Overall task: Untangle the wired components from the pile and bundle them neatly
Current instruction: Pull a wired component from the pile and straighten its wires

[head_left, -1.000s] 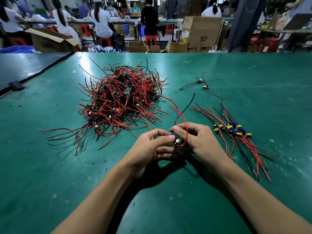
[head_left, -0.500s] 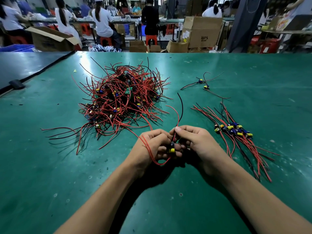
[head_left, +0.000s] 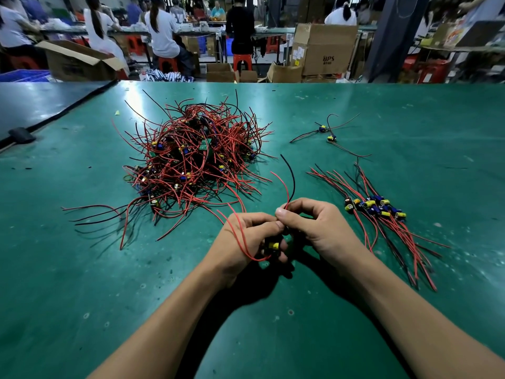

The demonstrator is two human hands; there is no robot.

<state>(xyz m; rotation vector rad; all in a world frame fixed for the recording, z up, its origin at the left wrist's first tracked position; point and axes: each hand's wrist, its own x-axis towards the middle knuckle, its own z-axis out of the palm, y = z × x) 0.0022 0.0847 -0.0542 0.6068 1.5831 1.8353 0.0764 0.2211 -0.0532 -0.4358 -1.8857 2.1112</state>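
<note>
Gripping one component (head_left: 273,245) in the curled left hand (head_left: 243,242), pinching its leads (head_left: 294,181) just above with the right hand (head_left: 322,231). Now draping a red lead (head_left: 240,233) across the left hand instead of arcing right as a second ago. Probably working clear of the pile (head_left: 196,160) beyond, likely heading for the bundle (head_left: 382,214) lying right on the table (head_left: 109,296).

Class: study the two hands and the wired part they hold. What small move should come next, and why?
Probably free the red wire looped across the left hand, which grips the yellow-capped part; the right hand pinches its other wires. Until straightened, it cannot lie flat with the sorted bundle.
</note>
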